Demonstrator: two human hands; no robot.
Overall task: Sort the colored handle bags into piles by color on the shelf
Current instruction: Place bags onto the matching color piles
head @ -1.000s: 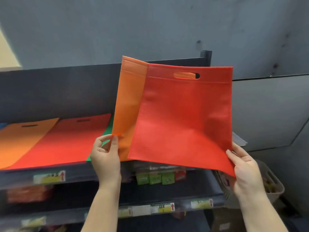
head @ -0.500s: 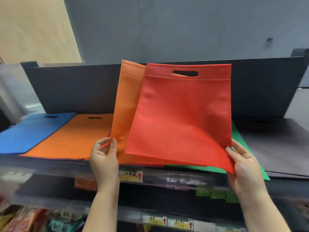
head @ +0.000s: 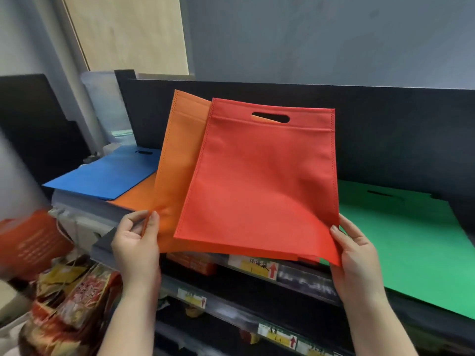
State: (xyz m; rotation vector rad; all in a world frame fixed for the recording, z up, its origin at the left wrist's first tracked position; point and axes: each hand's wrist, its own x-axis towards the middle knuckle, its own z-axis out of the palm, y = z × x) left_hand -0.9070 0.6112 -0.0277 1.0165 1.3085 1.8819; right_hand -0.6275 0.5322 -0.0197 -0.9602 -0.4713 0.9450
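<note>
I hold two flat handle bags upright above the shelf. My right hand (head: pixel 356 255) pinches the lower right corner of the red bag (head: pixel 259 186), which is in front. Behind it, my left hand (head: pixel 136 240) pinches the lower left edge of the orange bag (head: pixel 180 160). On the top shelf lie a blue bag (head: pixel 108 176) at the left, an orange bag (head: pixel 138 196) next to it and mostly hidden, and a green bag (head: pixel 401 240) at the right.
A dark back panel (head: pixel 385 129) stands behind the shelf. Lower shelves (head: pixel 303 283) carry yellow price tags and packaged goods. An orange basket (head: pixel 28 242), blurred, and snack packets (head: pixel 74 299) sit at the lower left. A grey wall rises behind.
The view has swung left along the shelf: the blue bag and green bag now show more fully. Both hands keep the same grips on the red and orange bags.
</note>
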